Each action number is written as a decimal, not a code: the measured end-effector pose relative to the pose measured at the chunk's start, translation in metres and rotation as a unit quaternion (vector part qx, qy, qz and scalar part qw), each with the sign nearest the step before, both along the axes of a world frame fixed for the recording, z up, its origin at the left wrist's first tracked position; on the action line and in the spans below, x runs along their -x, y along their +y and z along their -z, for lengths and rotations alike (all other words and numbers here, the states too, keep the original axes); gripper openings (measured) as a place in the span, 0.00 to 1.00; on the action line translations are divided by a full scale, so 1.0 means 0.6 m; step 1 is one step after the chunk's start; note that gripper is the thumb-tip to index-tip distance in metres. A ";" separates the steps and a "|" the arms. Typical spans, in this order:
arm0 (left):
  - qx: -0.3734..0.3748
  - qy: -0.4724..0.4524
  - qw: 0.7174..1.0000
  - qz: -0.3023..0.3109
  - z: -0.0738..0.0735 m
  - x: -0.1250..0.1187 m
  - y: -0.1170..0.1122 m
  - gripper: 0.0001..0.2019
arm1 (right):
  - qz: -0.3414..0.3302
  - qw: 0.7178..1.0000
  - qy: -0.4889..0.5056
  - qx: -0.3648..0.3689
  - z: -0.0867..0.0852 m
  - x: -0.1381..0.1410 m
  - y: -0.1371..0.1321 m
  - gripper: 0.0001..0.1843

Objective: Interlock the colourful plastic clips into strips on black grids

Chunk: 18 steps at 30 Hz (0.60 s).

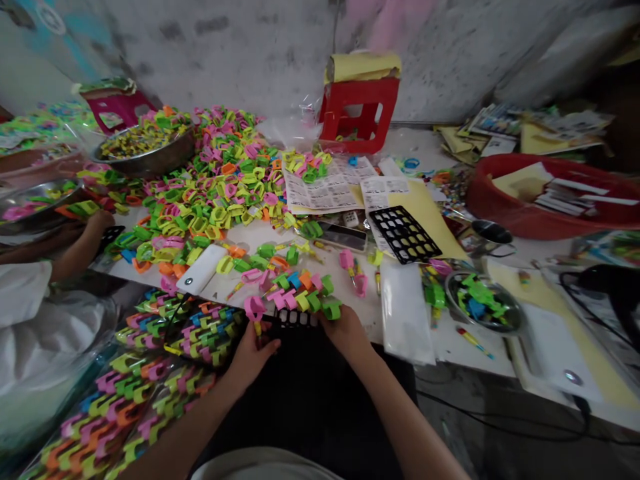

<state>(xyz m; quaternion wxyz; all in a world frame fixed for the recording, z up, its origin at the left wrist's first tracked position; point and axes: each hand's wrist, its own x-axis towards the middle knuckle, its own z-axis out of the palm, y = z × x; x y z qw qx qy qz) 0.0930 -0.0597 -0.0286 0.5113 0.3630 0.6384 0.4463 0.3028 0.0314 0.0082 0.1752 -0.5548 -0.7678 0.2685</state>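
The left hand (253, 353) pinches a pink plastic piece (255, 307) by its thin stem, at the near edge of the white table (255, 233). Apart from it, the right hand (345, 330) grips the right end of a black slotted tray (296, 319) bearing rows of colourful pieces (301, 283), with a large loose pile (220, 180) beyond.
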 end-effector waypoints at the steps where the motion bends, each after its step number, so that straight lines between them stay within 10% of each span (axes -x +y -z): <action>1: 0.002 0.000 1.000 -0.002 0.000 0.000 0.000 0.24 | -0.015 1.000 -0.013 0.003 -0.003 0.001 0.003 0.13; 9: -0.086 0.177 0.979 -0.050 -0.063 0.005 0.006 0.17 | -0.101 0.993 -0.054 0.013 -0.021 -0.002 0.027 0.11; 14: -0.271 0.371 0.886 0.072 -0.162 -0.041 0.052 0.22 | -0.119 0.993 -0.013 0.015 -0.018 -0.006 0.039 0.09; 18: -0.323 0.448 0.818 0.159 -0.187 -0.101 0.100 0.15 | -0.114 0.991 0.072 0.002 -0.006 -0.013 0.037 0.12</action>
